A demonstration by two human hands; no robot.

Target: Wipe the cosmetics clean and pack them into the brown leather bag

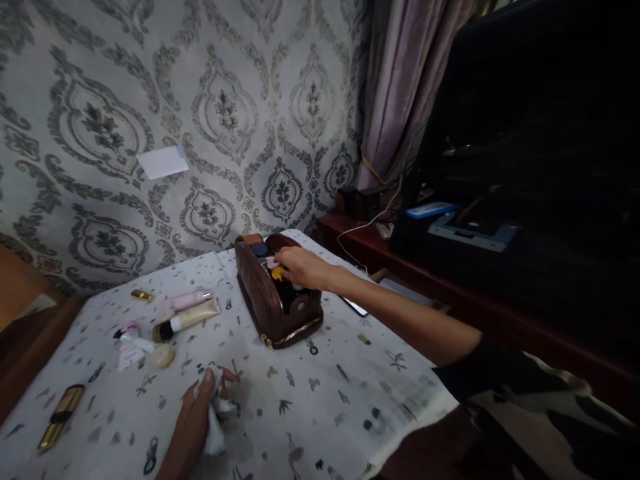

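Observation:
My left hand (197, 407) rests low over the tablecloth, its fingers closed round a crumpled white wipe (215, 430). The open brown cosmetic bag (260, 293) stands upright farther back, its gold zipper undone. My right hand (300, 267) reaches into the top of the bag with bent fingers; what they grip, if anything, is hidden. Around those fingers show a yellow round item (278, 273), a pink item (271, 263) and a dark blue round lid (259, 250). Left of the bag lie a cream tube (195, 315) with a white band and a pink tube (187, 299).
A gold lipstick-like tube (142, 295), small white tubes (131, 350), a round beige jar (163, 356) and a black-and-gold case (61, 417) lie on the left. A phone (355, 306) lies partly behind my right arm. A large black screen (525, 133) stands right.

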